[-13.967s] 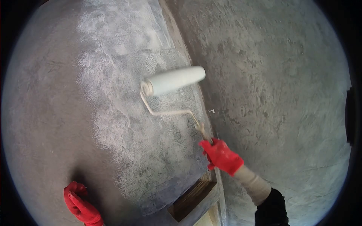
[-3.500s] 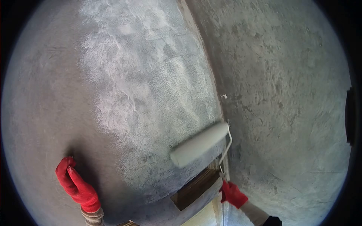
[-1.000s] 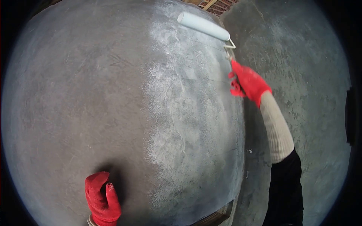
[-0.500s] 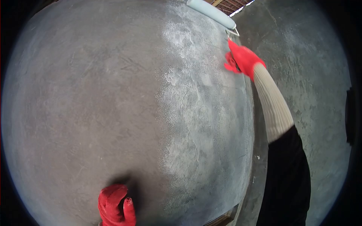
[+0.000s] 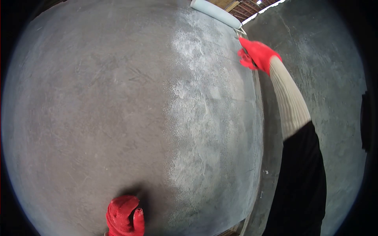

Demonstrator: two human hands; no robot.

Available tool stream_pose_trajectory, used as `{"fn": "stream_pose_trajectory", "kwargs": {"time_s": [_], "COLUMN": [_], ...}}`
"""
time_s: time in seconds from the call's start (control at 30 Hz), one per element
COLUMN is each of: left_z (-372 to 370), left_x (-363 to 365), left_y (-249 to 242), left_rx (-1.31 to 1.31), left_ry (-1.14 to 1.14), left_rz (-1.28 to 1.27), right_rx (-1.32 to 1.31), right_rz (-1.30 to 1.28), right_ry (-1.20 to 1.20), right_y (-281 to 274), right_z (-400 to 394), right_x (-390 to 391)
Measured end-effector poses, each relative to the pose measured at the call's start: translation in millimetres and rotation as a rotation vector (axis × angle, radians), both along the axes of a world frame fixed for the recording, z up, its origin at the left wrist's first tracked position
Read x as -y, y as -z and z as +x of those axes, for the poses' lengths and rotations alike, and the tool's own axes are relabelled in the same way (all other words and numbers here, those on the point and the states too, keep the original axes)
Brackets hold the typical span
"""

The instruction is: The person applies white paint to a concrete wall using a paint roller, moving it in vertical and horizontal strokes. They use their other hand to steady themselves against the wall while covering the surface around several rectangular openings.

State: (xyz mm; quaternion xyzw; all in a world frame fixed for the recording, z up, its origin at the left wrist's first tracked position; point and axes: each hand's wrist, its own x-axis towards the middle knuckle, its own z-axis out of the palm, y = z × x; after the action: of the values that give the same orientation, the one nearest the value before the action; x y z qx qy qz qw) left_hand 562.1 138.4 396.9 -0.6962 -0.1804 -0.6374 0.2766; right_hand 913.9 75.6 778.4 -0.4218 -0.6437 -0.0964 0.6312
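My right hand (image 5: 260, 55), in a red glove, is closed around the handle of a paint roller (image 5: 216, 14) at the top of the view. The roller's pale, long sleeve lies tilted against the upper part of the grey wall (image 5: 98, 102), and most of its handle is hidden by the glove. Below it runs a wet, whitish, bubbly strip (image 5: 204, 102) down the wall's right side. Low in the view, my left hand (image 5: 123, 216), also red-gloved, is near the bare grey part. Its fingers curve loosely, the thumb stands apart, and nothing shows between them.
A second grey wall (image 5: 327, 86) meets the first at a corner on the right. Overhead, a slatted roof (image 5: 250, 10) shows above the wall tops. A wooden piece (image 5: 232, 232) sits at the bottom edge near the corner.
The roller has shifted slightly up and left in view, still against the wall top. My right hand sits a little further right. My left hand has moved slightly right and down.
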Motion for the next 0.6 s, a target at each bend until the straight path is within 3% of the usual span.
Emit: {"fn": "stream_pose_trajectory", "kwargs": {"time_s": [0.1,0.17,0.27,0.4,0.6], "left_z": [1,2,0,2,4], "left_x": [-2,0,-5,-6,-5], "left_y": [1,2,3,3,1], "left_rx": [0.013,0.019,0.018,0.014,0.019], "left_ry": [-0.008,-0.013,0.011,0.049,-0.024], "left_rz": [0.003,-0.002,0.001,-0.011,0.006], "right_rx": [0.054,0.142,0.014,-0.062,0.029], "right_rz": [-0.034,-0.043,-0.008,-0.035,0.068], "right_ry": [-0.095,0.044,0.03,0.029,-0.118], "right_y": [-40,-40,31,65,-28], "right_z": [2,10,-7,-3,-23], "right_x": [-13,-26,-10,-2,-8]}}
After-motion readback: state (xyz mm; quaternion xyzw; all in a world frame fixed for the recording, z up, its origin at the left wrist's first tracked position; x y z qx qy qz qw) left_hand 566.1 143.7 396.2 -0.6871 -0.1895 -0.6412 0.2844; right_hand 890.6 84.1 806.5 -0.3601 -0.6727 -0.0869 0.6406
